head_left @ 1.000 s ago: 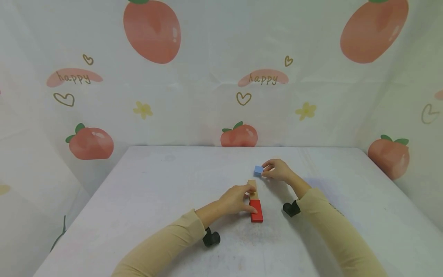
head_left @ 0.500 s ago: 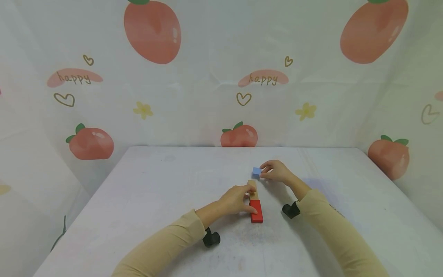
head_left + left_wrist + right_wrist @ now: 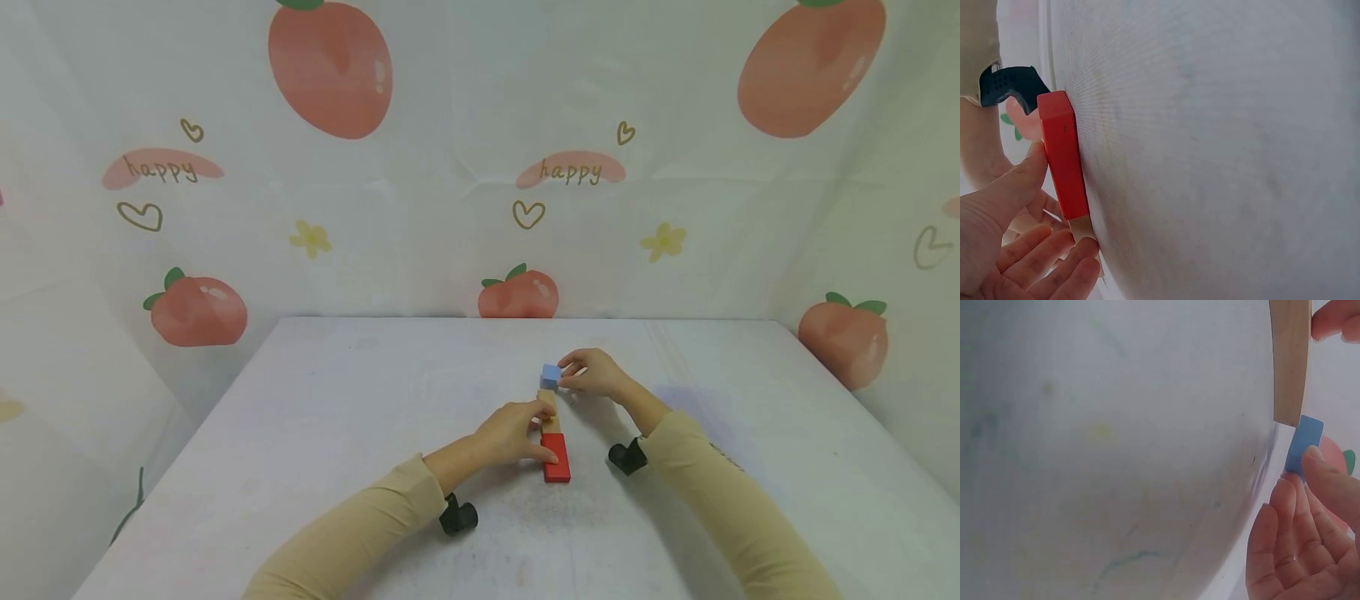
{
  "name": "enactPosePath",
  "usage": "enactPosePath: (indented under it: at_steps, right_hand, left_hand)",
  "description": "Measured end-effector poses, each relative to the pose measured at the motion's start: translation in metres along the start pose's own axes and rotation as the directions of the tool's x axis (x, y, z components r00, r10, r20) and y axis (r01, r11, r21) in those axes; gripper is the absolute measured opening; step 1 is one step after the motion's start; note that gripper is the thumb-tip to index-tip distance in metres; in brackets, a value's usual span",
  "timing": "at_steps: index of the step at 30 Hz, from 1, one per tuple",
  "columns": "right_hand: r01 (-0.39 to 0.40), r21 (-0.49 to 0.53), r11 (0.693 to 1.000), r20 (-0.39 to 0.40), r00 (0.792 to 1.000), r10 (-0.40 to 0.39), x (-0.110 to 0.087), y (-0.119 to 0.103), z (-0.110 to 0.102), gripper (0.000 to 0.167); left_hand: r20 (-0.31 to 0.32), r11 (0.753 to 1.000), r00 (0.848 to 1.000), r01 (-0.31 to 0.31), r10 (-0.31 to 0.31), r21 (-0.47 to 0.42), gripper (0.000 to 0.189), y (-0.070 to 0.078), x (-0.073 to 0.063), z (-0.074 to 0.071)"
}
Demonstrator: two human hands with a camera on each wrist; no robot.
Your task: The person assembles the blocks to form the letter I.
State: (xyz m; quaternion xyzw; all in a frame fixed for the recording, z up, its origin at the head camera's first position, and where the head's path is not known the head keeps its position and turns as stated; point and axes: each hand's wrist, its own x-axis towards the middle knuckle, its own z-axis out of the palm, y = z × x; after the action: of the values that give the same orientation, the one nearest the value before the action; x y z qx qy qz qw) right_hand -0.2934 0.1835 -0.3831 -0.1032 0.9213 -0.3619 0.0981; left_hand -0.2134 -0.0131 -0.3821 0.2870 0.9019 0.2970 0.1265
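Note:
My right hand pinches a small blue block between thumb and fingertips, just beyond the far end of a wooden block. In the right wrist view the blue block appears close to the end of the wooden block; whether they touch I cannot tell. A red block lies end to end with the wooden one, nearer to me. My left hand spans both from the left: its thumb touches the red block, and its fingers reach to the wooden block, partly covering it.
The white table extends around the blocks, with faint stains on its top. Black wrist cameras hang below both cuffs. Behind the table's far edge stands a curtain printed with peaches.
My right hand has moved the blue block a little left and toward me, nearer to the far end of the wooden block. My left hand and the other two blocks stay in place.

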Motion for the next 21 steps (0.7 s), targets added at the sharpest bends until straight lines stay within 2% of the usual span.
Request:
enactPosePath:
  at_steps: [9, 21]
  right_hand:
    - [0.029, 0.000, 1.000, 0.006, 1.000, -0.029, -0.0012, -0.0022, 0.0023, 0.035]
    - [-0.009, -0.019, 1.000, 0.031, 0.999, 0.010, 0.0003, -0.0063, 0.0057, 0.034]
  left_hand:
    - [0.005, 1.000, 1.000, 0.014, -0.014, 0.002, 0.059, -0.0001, 0.0007, -0.0001]
    - [0.005, 1.000, 1.000, -0.011, 0.011, 0.011, 0.058, -0.0005, 0.0003, -0.0004]
